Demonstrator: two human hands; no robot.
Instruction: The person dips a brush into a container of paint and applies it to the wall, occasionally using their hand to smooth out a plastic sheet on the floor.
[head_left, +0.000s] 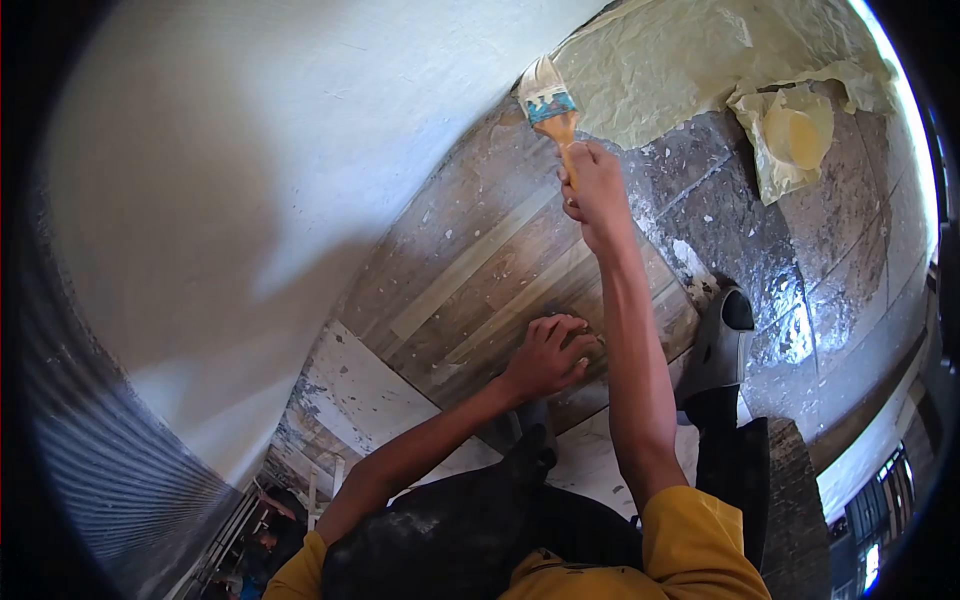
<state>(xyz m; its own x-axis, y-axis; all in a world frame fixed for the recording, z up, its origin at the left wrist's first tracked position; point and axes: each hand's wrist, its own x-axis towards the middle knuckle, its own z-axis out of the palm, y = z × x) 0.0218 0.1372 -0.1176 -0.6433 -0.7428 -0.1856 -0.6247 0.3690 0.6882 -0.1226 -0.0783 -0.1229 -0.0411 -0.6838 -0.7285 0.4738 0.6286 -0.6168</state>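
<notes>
A wide paintbrush (554,105) is gripped by its wooden handle in my right hand (598,196), the arm stretched far forward. Its bristles are coated with pale paint and reach the lower edge of the white wall (400,90), where it meets the floor. Paint is also smeared over the brush's blue band. My left hand (546,360) hangs low over the wood-patterned floor tiles (480,280), near my knee, with its fingers loosely bent and a little apart. Nothing shows in it.
Crumpled yellowish sheeting (660,75) covers the floor at the back. On a separate piece to the right sits a round, pale yellow container (796,138). My shoe (722,335) stands on paint-spattered tiles. Another person (275,535) is at the lower left, near corrugated material (130,460).
</notes>
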